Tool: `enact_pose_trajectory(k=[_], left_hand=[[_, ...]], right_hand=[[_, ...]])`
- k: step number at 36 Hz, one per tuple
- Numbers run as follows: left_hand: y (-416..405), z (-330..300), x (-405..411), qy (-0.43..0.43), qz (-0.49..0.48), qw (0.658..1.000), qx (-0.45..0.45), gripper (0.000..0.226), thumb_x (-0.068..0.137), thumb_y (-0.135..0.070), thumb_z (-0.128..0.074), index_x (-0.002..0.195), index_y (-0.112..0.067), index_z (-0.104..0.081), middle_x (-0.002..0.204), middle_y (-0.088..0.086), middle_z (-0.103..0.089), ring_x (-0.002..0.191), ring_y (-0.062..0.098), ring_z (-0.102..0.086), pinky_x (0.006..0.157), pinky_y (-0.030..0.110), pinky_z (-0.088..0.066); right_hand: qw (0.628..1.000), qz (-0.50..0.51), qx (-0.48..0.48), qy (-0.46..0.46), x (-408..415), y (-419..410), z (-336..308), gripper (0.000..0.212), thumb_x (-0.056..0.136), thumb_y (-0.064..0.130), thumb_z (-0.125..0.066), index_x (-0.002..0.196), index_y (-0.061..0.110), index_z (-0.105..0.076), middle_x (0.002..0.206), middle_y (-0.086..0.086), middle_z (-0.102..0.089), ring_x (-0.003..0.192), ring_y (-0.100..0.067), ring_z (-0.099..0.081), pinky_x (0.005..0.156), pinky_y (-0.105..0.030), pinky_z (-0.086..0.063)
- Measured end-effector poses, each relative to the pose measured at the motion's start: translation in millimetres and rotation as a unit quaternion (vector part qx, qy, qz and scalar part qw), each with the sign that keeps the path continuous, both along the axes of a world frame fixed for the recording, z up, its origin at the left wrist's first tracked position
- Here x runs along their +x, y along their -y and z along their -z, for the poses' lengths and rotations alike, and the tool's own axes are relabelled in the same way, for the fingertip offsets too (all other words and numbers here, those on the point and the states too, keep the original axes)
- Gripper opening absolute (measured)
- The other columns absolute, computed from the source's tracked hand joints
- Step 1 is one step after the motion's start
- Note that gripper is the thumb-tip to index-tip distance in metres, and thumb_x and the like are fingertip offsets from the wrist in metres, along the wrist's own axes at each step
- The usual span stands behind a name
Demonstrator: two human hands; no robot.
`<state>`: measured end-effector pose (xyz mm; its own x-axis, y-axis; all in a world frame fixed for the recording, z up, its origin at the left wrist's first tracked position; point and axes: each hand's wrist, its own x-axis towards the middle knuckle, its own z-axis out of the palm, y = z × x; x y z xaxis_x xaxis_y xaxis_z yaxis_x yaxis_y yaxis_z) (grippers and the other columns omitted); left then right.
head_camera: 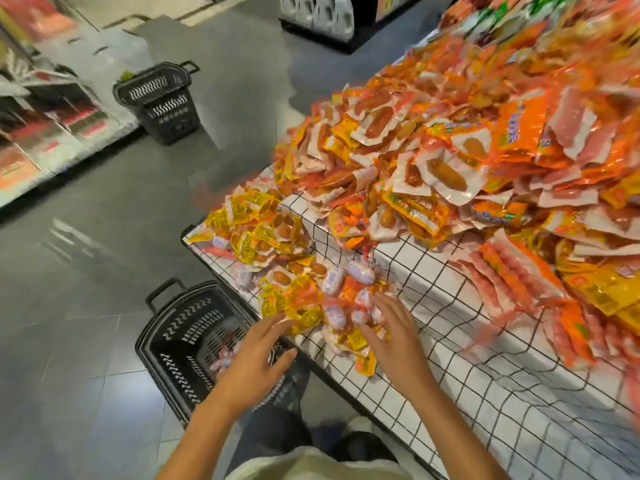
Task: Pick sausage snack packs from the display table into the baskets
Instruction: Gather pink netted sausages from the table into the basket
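- Fingers (pixel 273 323) of our left hand (pixel 254 362) are spread and nearly straight, holding nothing, their tips at the yellow snack packs (pixel 304 318) by the table's edge.
- Our right hand (pixel 393 336) lies flat with relaxed, extended fingers on small white sausage packs (pixel 360 311) in the lower centre of the frame; motion blur hides whether any pack is pinched.
- We see the display table (pixel 450 341), covered in a white cloth with a black grid, running from lower right to upper right, heaped with orange and yellow sausage snack packs (pixel 450 161).
- Below our left hand, a black basket (pixel 173 341) sits on the floor against the table, with a few pale packs inside.
- A second black basket (pixel 159 102) stands well apart in the upper left, beside store shelves (pixel 41 109).
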<state>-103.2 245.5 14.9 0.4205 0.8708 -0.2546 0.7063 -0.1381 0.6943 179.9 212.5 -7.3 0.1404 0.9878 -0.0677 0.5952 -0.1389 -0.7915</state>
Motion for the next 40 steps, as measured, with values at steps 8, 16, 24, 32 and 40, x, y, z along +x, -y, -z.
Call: enact_pose_trajectory(k=[8,16,24,32,40], left_hand=[[-54.8,11.1,-22.3,-0.002,0.062,0.998,0.003,0.051,0.102,-0.033,-0.058,0.15,-0.023,-0.045,0.157,-0.004,-0.035,0.148,0.013,-0.027,0.121,0.025,-0.02],[-107.2,19.9,-43.3,0.003,0.121,0.993,0.011,0.051,0.102,-0.032,-0.057,0.15,-0.02,-0.045,0.159,-0.004,-0.034,0.15,0.013,-0.025,0.12,0.02,-0.014],[-128.9,23.9,-39.1,0.034,0.185,0.982,0.026,0.048,0.101,-0.025,-0.061,0.147,-0.019,-0.049,0.154,-0.007,-0.039,0.145,0.01,-0.03,0.119,0.022,-0.02],[-130.3,34.9,-23.7,0.018,0.208,0.978,0.032,0.048,0.101,-0.026,-0.061,0.147,-0.016,-0.05,0.154,-0.002,-0.04,0.146,0.016,-0.031,0.119,0.023,-0.018],[-122.7,39.6,-9.0,0.001,0.194,0.981,0.033,0.051,0.102,-0.032,-0.057,0.151,-0.021,-0.045,0.156,-0.004,-0.038,0.147,0.015,-0.029,0.119,0.023,-0.018]], right_hand=[[0.992,0.066,0.038,0.096,-21.2,-32.2,27.6,0.042,0.101,0.04,-0.055,0.14,0.024,-0.06,0.15,0.007,-0.05,0.147,-0.017,-0.032,0.118,-0.048,-0.033],[0.97,0.237,0.045,-0.005,-38.6,-44.0,29.7,0.029,0.104,0.02,-0.055,0.129,0.018,-0.068,0.131,0.014,-0.065,0.128,-0.007,-0.056,0.111,-0.038,-0.045],[0.903,0.398,0.099,-0.132,-55.3,-46.5,-9.8,0.024,0.106,0.028,-0.051,0.097,0.032,-0.073,0.086,0.024,-0.073,0.075,0.011,-0.061,0.066,-0.01,-0.046],[0.879,0.44,0.152,-0.103,-49.1,-30.9,-45.8,0.023,0.105,0.033,-0.052,0.098,0.041,-0.073,0.06,0.006,-0.062,0.048,-0.001,-0.045,0.045,-0.014,-0.034],[0.876,0.45,0.165,0.053,-33.0,-3.0,-77.8,0.03,0.105,0.042,-0.044,0.078,0.04,-0.057,0.055,0.016,-0.054,0.046,-0.002,-0.046,0.04,-0.013,-0.023]])
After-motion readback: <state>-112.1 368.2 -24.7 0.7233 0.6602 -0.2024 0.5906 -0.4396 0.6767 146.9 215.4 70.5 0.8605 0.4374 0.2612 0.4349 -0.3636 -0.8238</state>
